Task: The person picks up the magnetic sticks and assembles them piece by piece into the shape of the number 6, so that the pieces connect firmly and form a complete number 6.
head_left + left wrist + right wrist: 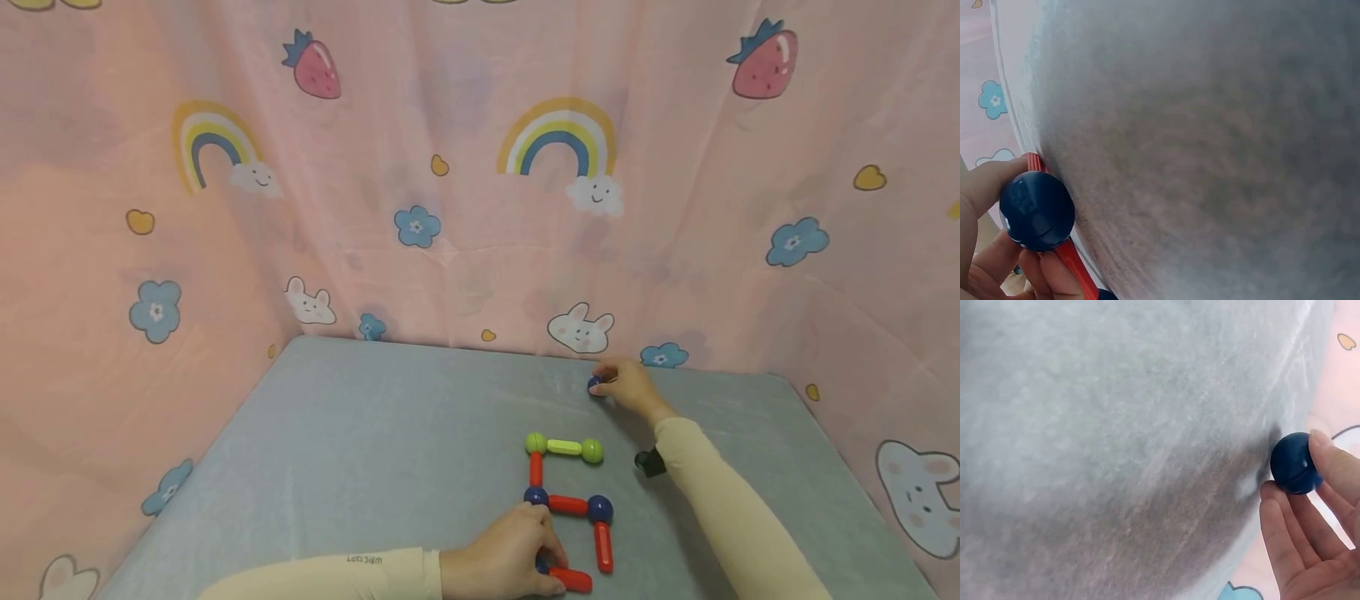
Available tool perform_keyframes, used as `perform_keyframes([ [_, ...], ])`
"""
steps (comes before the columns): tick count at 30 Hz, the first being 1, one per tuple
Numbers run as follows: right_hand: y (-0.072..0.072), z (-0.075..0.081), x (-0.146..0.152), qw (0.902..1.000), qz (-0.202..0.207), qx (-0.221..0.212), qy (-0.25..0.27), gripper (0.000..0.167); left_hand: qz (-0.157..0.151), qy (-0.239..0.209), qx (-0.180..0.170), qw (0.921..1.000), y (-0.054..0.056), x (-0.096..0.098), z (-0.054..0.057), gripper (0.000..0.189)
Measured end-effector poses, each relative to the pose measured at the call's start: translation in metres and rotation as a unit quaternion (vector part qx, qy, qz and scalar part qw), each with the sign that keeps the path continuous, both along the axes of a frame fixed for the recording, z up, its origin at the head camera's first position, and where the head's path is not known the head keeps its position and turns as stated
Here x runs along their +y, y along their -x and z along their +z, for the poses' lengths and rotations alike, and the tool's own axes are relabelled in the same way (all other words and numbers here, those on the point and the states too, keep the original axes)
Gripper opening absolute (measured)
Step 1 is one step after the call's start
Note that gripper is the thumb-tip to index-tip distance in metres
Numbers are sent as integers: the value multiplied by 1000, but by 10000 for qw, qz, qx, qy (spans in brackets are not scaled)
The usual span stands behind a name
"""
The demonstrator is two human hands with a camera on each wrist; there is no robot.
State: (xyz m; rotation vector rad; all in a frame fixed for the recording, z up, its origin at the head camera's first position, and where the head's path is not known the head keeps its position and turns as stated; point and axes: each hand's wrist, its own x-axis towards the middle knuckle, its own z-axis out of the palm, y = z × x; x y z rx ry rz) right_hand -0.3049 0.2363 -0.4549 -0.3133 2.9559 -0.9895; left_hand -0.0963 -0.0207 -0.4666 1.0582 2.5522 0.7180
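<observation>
My left hand (504, 553) grips a dark blue ball (1038, 211) between thumb and fingers. From that ball a red rod (572, 579) extends right, and another red rod (1077, 269) leads to a second blue ball (536, 497). Joined to the same figure are a red rod (567, 505), a blue ball (600, 508) and a red rod (603, 547) pointing toward the near side. Above, a red rod (536, 469) meets a green ball (536, 443). Near the table's back edge, my right hand (628, 388) pinches a separate blue ball (1296, 464) with thumb and fingertips.
A light green rod (564, 447) and a green ball (592, 451) form the top of the figure. All of it lies on a grey cloth-covered table (360, 450). Pink printed curtains (465, 167) stand along the back and sides.
</observation>
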Motion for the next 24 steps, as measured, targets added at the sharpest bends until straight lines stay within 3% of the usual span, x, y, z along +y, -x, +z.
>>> perform_keyframes([
  [7,-17,10,5,9996,-63,130,237,35,74,-61,-11,10000,0,1,-3,16],
  [14,-46,22,2,9986,-140,53,513,38,107,-169,-14,9998,-1,0,-3,16],
  [24,-116,30,-8,9961,-113,-471,739,40,158,-195,-23,9997,-2,-1,-2,17],
])
